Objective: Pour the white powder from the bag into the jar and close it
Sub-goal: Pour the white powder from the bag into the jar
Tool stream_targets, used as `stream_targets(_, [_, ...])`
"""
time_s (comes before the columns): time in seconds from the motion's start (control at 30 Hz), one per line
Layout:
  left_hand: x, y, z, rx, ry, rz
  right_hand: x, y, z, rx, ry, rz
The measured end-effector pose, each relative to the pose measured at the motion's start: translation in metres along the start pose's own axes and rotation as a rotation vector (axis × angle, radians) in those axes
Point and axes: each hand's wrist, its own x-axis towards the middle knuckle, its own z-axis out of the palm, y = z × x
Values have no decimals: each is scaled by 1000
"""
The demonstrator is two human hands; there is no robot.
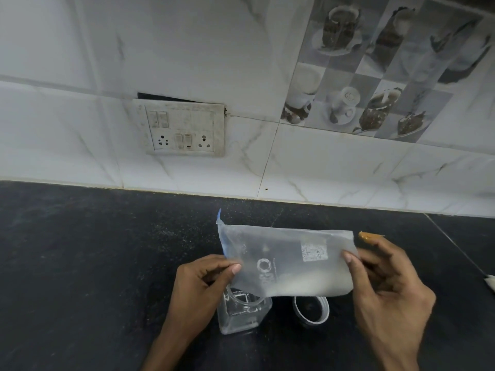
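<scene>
A translucent plastic bag point(289, 261) with a blue strip along its left end is held sideways above the counter. White powder lies along its lower edge. My left hand point(199, 287) pinches the bag's left side and my right hand point(388, 287) pinches its right side. Below the bag stands an open, clear, square-sided jar point(242, 314), partly hidden by the bag and my left hand. The jar's lid point(312, 309), clear with a white rim, lies on the counter just right of the jar.
The dark speckled counter point(93, 263) runs to a white tiled wall with a switch and socket plate point(182, 129). A small brown object point(368, 236) lies behind my right hand. A pale object point(488, 282) sits at the right edge.
</scene>
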Motion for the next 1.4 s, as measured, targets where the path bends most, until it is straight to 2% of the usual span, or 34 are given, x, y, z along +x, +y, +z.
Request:
stream_targets(0.3, [0, -5, -2, 22, 12, 3, 2, -4, 3, -30, -3, -27])
stream_targets(1.4, [-5, -6, -1, -51, -14, 8, 1, -11, 5, -103, 150, -159])
